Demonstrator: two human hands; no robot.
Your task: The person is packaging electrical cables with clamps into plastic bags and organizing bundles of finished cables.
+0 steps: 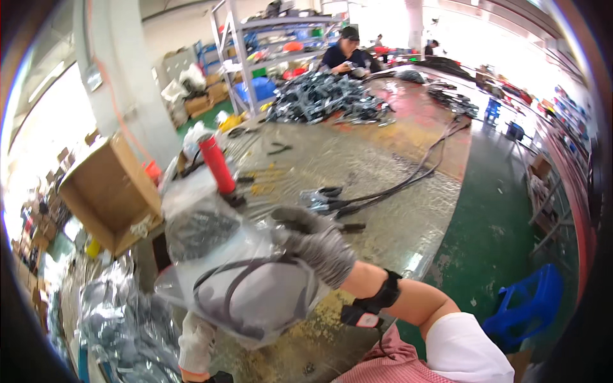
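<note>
A clear plastic bag [255, 300] with a coiled black cable inside is spread in front of me, over the near left of the table. My right hand [316, 246], in a grey knit glove, is closed at the bag's upper right edge; motion blurs its fingertips. Low at the bag's left edge is my left hand [196, 341], in a pale glove, with its fingers mostly hidden. More clear plastic with dark contents [203, 230] lies just beyond the bag. Black cables [389, 188] with plastic-wrapped ends stretch across the table past my right hand.
A red cylinder [217, 165] stands at the table's left, near pliers [280, 148] and yellow-handled tools [263, 179]. An open cardboard box [112, 191] and plastic-wrapped parts [131, 319] are left. Beyond a heap of metal parts [329, 96] sits a co-worker [348, 57]. A blue stool [527, 306] stands right.
</note>
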